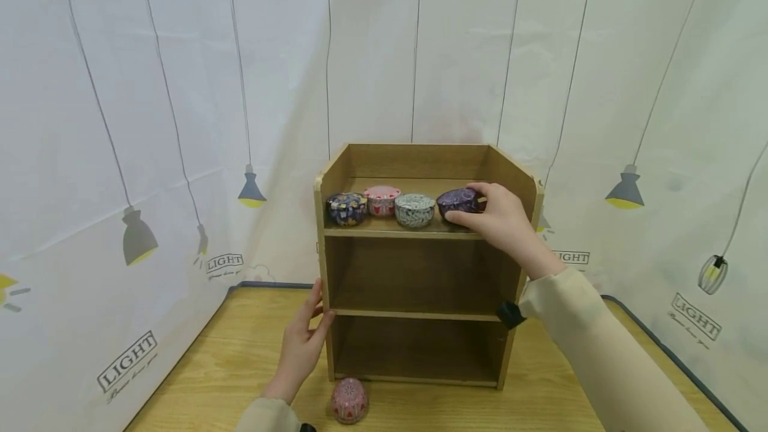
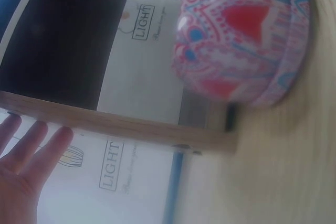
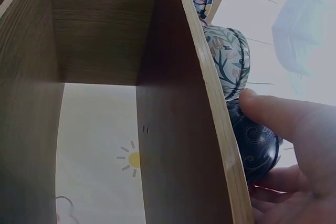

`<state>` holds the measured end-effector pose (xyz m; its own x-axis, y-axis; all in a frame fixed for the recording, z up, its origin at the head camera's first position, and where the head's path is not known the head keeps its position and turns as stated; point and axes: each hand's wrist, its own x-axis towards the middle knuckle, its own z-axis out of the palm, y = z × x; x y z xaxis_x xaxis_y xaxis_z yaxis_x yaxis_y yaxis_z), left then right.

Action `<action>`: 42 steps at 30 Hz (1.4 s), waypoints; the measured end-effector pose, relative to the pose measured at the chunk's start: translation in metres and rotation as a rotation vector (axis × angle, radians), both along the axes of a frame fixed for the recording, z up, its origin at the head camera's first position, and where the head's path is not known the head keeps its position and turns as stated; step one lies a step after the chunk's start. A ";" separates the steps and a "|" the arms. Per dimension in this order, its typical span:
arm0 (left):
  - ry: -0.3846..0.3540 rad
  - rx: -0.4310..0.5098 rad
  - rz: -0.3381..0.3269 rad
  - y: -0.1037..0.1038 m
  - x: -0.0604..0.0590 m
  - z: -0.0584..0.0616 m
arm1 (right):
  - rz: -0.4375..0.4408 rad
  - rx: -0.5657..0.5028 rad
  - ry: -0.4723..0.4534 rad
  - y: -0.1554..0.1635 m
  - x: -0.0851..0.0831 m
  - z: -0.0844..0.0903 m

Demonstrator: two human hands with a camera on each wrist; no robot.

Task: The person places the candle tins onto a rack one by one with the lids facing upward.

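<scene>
My right hand point(image 1: 503, 219) grips a dark purple patterned tin point(image 1: 456, 199) at the right of the top shelf, thumb in front. In the right wrist view the tin point(image 3: 254, 140) sits against the thumb; a sliver of something red shows behind it, mostly hidden by the fingers. My left hand point(image 1: 299, 345) touches the left side of the wooden shelf unit point(image 1: 414, 316); the left wrist view shows its fingertips point(image 2: 64, 134) straight against the panel edge. Near that hand, a pink patterned tin point(image 1: 350, 401) lies on the table before the unit.
Left of the purple tin stand a pale green leaf-patterned tin point(image 1: 415, 211), a pink-lidded tin point(image 1: 382, 201) further back, and a navy floral tin point(image 1: 347, 209). The unit stands on a wooden table point(image 1: 240, 332). Behind it hangs a pale lamp-printed backdrop point(image 1: 384, 52).
</scene>
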<state>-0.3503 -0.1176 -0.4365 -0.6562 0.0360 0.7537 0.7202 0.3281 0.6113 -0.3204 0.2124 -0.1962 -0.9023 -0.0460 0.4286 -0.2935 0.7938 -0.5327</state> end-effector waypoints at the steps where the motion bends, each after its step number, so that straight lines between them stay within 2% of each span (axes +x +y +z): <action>1: 0.002 0.003 -0.002 0.000 0.000 0.000 | -0.004 0.005 -0.003 0.000 0.000 0.001; 7: -0.001 -0.005 -0.011 -0.001 -0.003 -0.001 | -0.010 0.022 -0.014 0.001 -0.002 0.003; 15: -0.044 0.017 -0.031 -0.001 0.000 -0.001 | -0.013 0.023 -0.041 -0.001 -0.004 0.005; 29: -0.058 0.008 -0.018 -0.002 0.002 0.001 | -0.014 0.054 -0.032 -0.004 -0.013 0.004; 42: -0.035 0.002 -0.012 0.000 0.002 0.001 | -0.012 0.063 -0.067 -0.005 -0.017 0.005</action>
<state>-0.3482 -0.1177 -0.4352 -0.6816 0.0423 0.7305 0.7022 0.3187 0.6367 -0.3369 0.2072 -0.1916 -0.9295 -0.0600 0.3639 -0.2491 0.8297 -0.4995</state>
